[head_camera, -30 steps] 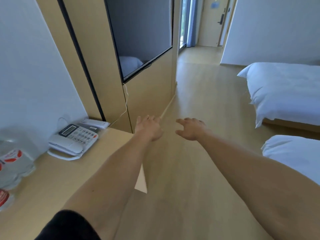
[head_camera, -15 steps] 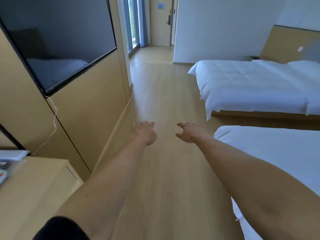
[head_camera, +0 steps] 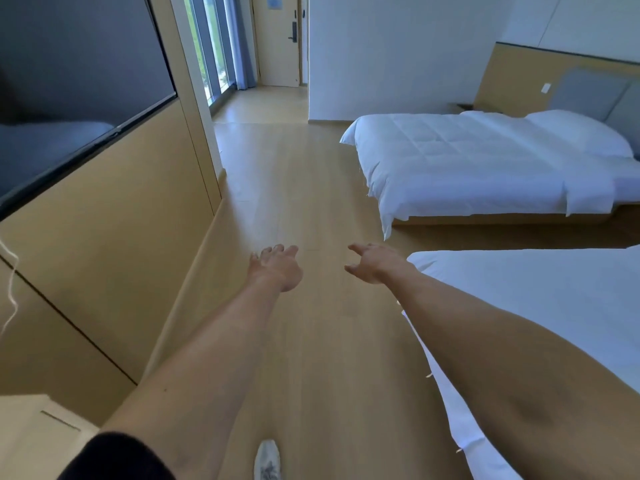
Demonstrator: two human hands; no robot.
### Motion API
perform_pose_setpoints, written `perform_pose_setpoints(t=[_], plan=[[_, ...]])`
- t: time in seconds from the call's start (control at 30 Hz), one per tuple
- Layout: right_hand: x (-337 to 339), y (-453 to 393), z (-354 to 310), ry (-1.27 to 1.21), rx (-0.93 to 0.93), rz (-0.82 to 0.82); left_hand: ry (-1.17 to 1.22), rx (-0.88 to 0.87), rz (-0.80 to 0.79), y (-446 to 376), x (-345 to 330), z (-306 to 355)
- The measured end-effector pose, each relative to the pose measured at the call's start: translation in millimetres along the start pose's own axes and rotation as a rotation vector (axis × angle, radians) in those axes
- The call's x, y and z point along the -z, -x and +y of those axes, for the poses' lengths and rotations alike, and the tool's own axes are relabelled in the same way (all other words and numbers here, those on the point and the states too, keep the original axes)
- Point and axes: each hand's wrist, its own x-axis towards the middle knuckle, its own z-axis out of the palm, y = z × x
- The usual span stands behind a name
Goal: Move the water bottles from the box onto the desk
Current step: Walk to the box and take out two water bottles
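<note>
Both my arms reach out in front of me over the wooden floor (head_camera: 277, 188). My left hand (head_camera: 277, 266) has relaxed, spread fingers and holds nothing. My right hand (head_camera: 372, 263) is likewise empty, fingers loosely extended, just left of the near bed's corner. Only a corner of the desk (head_camera: 31, 441) shows at the bottom left. No water bottle and no box are in view.
A wall-mounted television (head_camera: 69, 81) hangs on the wood-panelled wall at left. Two white beds stand on the right, the near bed (head_camera: 519, 299) and the far bed (head_camera: 467, 161). A corridor with a door (head_camera: 277, 39) lies ahead. My white shoe (head_camera: 267, 460) shows at the bottom.
The view has swung right, away from the desk: the bottles and the telephone left the frame, and the beds and corridor came into view. Both hands stay empty and outstretched.
</note>
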Motion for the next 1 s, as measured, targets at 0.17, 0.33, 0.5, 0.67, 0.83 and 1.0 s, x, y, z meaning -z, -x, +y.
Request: perform_pose_setpoints(t=[0.17, 0.33, 0.5, 0.67, 0.83, 1.0], plan=[[11, -64, -7, -0.001, -0.036, -0.011, -0.004, -0.036, 0.016, -74, 16, -10], [37, -146, -26, -0.019, -0.081, -0.021, -0.009, -0.053, -0.003, -161, 41, -34], [64, -221, -42, -0.041, -0.124, 0.006, -0.074, -0.107, 0.001, -243, 70, -55], [82, -283, -48, -0.068, -0.169, 0.022, -0.07, -0.159, -0.015, -313, 88, -63], [93, -343, -49, -0.073, -0.173, 0.019, -0.047, -0.172, -0.02, -375, 97, -64], [105, -424, -40, -0.077, -0.154, 0.019, -0.035, -0.152, -0.025, -450, 108, -60]])
